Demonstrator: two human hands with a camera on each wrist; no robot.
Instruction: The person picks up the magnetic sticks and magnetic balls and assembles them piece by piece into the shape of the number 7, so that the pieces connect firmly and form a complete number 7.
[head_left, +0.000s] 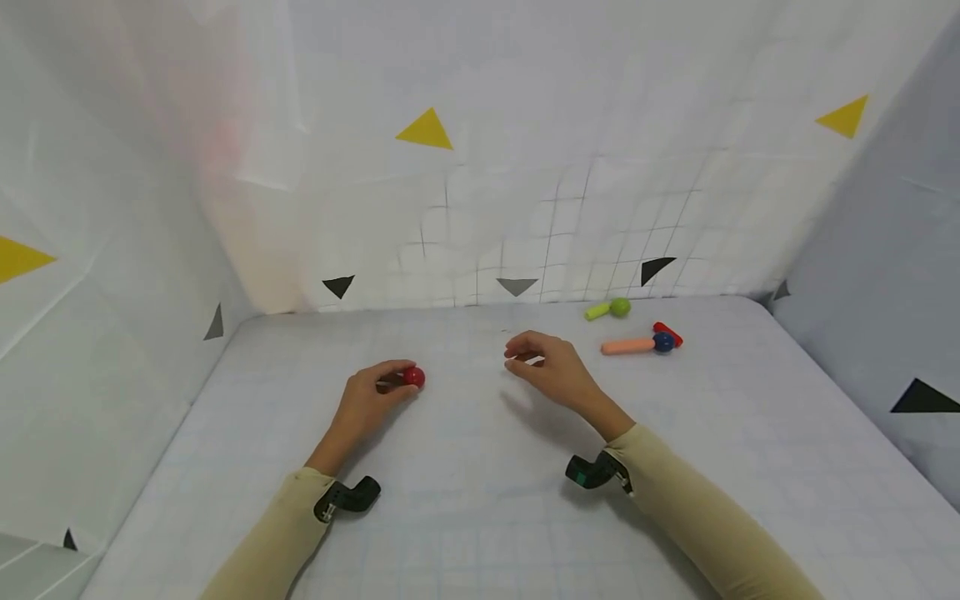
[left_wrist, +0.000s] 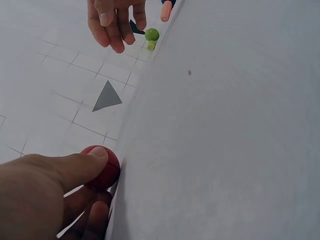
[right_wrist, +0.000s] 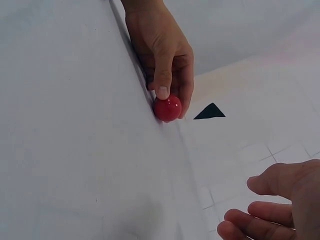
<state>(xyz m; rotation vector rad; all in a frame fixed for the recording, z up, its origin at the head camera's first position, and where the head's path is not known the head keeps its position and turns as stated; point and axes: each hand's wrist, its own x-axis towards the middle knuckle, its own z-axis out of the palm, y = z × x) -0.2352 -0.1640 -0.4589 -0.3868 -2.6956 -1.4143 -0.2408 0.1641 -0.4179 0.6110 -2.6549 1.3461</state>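
My left hand point(head_left: 372, 393) pinches a shiny red ball point(head_left: 414, 377) between thumb and fingers, at or just over the white tabletop left of the middle. In the right wrist view the thumb lies on the near side of the red ball point(right_wrist: 168, 108), and the fingers are partly hidden behind it. My right hand point(head_left: 553, 367) hovers over the table to the right of the ball, holding nothing. Its thumb and loosely bent fingers stand apart, as the right wrist view also shows for the right hand point(right_wrist: 280, 205).
At the back right lie a light green stick point(head_left: 597, 312) by a green ball point(head_left: 620, 307), and a peach-coloured stick point(head_left: 628, 346) by a dark blue ball point(head_left: 663, 342). A red piece point(head_left: 670, 332) lies partly behind the blue ball. White sheeted walls point(head_left: 480, 208) bound the table.
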